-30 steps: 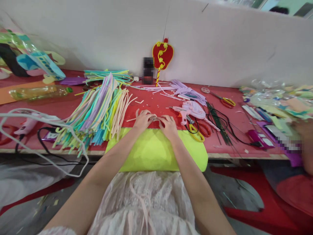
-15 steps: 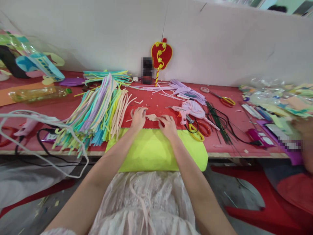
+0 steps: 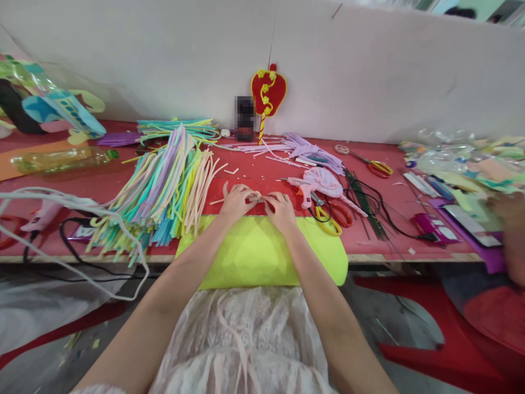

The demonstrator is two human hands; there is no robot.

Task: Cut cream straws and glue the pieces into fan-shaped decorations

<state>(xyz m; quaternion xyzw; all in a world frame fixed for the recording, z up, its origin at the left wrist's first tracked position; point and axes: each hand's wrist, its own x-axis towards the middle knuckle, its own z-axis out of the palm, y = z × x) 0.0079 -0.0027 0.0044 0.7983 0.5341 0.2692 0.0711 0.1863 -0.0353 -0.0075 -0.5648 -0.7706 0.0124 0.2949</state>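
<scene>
My left hand (image 3: 238, 201) and my right hand (image 3: 281, 208) meet above the red table, just beyond the edge of a lime-yellow sheet (image 3: 246, 251). Between their fingertips is a small peach pipe-cleaner shape (image 3: 255, 197), pinched from both sides and mostly covered by the fingers. Close to the left hand lies a thick bundle of pastel pipe cleaners (image 3: 164, 180), with peach stems (image 3: 200, 186) on its near right side. Right of my right hand rest a pink glue gun (image 3: 307, 194), scissors with yellow handles (image 3: 331, 225) and a pale purple fuzzy piece (image 3: 324, 181).
A red fan-shaped decoration (image 3: 268, 93) leans on the wall beside a phone (image 3: 245, 117). Loose purple pipe cleaners (image 3: 314, 153) lie behind. A white cable (image 3: 141, 273) loops at left, near a plastic bottle (image 3: 61, 160). Another person's arm (image 3: 512, 230) is at far right.
My left hand has shifted right, and its fingers have closed onto the peach pipe-cleaner shape, which showed more openly before. My right hand stays at its side of the piece.
</scene>
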